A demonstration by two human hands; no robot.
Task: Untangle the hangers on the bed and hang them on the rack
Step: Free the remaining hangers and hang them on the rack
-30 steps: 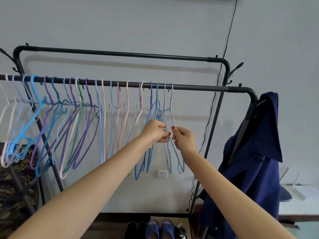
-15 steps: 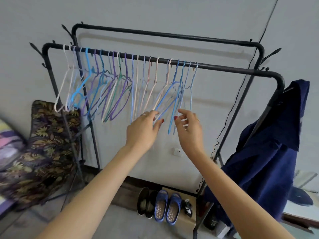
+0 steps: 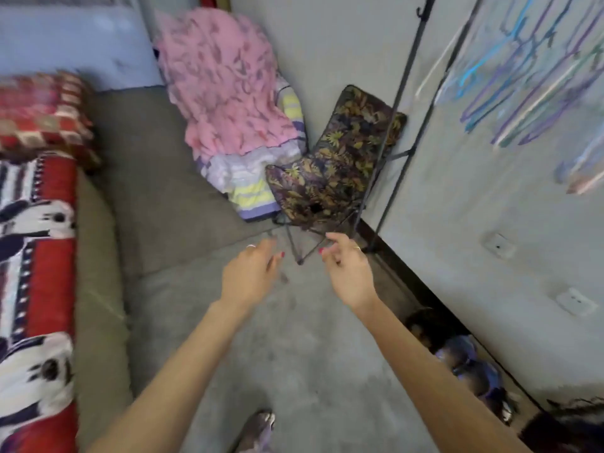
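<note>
The person's left hand [image 3: 250, 276] and right hand [image 3: 348, 273] reach out side by side over the grey concrete floor [image 3: 310, 371], near the middle of the view. Both are empty: the fingers [image 3: 333, 238] hang loosely curled and part open, gripping nothing. That fits hands freed for the next pick rather than a carry.

At about two o'clock, the thin plastic hangers in blue, purple and white [image 3: 523, 89] hang in a bunch from the black metal clothes rack [image 3: 397, 103], whose uprights slant down toward the floor at the wall's foot. They are blurred, so a count cannot be made, but they appear already hung, presumably the finished part of the job.

At nine o'clock lies the bed with an olive-grey sheet [image 3: 147, 178], a red, white and black patterned blanket [image 3: 36, 256] along its left edge. No loose hangers can be seen on the visible part of it; any still tangled would lie out of view. A crumpled pink quilt [image 3: 225, 80] is heaped at eleven o'clock at the bed's far end, and a folding chair with dark leaf-print fabric [image 3: 340, 165] stands at twelve o'clock, between bed and rack, likely tucked into the corner to keep the floor free. Dark shoes [image 3: 464, 358] line the wall at four o'clock.
</note>
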